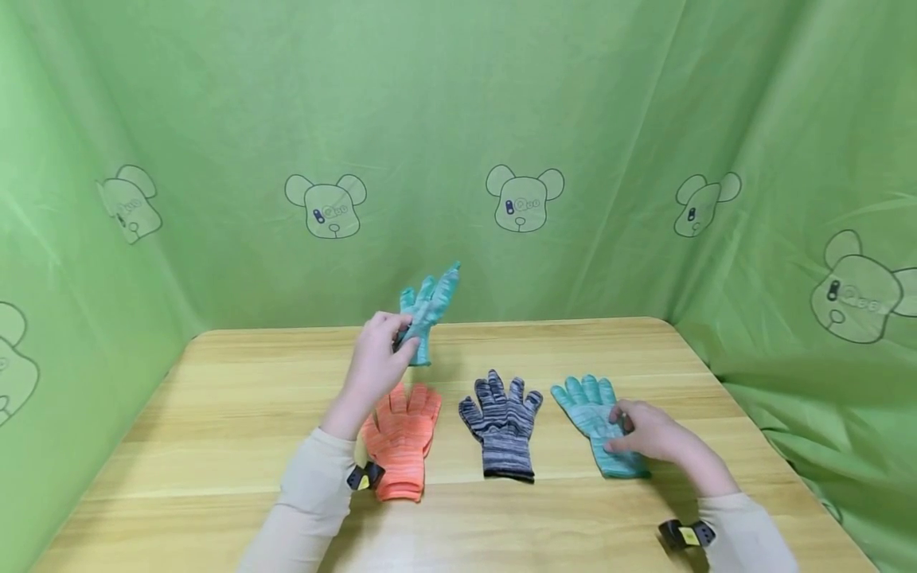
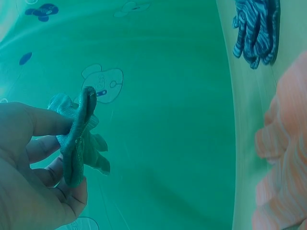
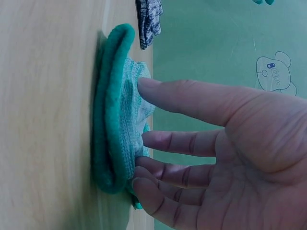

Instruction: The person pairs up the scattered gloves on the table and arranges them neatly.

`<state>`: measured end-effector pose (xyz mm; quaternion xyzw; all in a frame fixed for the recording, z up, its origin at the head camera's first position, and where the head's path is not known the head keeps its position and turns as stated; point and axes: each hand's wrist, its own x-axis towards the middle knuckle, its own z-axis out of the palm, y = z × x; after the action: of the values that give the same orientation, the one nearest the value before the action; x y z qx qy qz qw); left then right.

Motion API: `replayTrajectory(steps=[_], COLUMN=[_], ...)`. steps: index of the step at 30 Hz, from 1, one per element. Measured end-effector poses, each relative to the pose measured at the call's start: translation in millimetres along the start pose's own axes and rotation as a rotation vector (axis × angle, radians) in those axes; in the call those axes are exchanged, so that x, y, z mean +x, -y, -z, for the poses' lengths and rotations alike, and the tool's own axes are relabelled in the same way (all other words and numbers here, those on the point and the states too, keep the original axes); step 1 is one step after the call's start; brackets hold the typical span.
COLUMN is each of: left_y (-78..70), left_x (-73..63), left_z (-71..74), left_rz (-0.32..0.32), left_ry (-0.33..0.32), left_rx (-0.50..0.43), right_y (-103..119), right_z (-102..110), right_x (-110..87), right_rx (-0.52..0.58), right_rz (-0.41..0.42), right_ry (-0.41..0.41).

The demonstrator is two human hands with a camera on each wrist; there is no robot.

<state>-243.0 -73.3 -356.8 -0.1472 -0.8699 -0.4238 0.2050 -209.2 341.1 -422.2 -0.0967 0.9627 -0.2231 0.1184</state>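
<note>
My left hand pinches a teal knit glove between thumb and fingers, up off the table with its fingers pointing upward. In the left wrist view its cuff faces the camera. My right hand is over a second teal glove, which lies flat at the right. The right wrist view has thumb and fingers spread apart at that glove's surface, not closed on it; whether they touch is hard to tell. Below the left hand lies an orange glove, partly covered by the wrist.
A black-and-grey striped glove lies between the orange glove and the right teal one. The wooden table ends at a green curtain printed with bear heads, which also hangs on both sides.
</note>
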Motion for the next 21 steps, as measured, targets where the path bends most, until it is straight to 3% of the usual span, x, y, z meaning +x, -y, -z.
replayTrajectory(steps=[5, 13, 21], left_y=[-8.1, -16.7, -20.4], left_x=[-3.1, -7.7, -12.1], left_z=[-1.8, -9.0, -15.5], left_rz=[0.001, -0.059, -0.078], left_ry=[0.006, 0.004, 0.024], left_rx=[-0.002, -0.006, 0.000], right_y=[-0.1, -1.1, -9.2], right_z=[0.0, 0.6, -1.9], right_x=[0.1, 1.1, -6.1], right_rx=[-0.007, -0.009, -0.059], right_rz=[0.004, 0.033, 0.030], right_ry=[-0.001, -0.006, -0.060])
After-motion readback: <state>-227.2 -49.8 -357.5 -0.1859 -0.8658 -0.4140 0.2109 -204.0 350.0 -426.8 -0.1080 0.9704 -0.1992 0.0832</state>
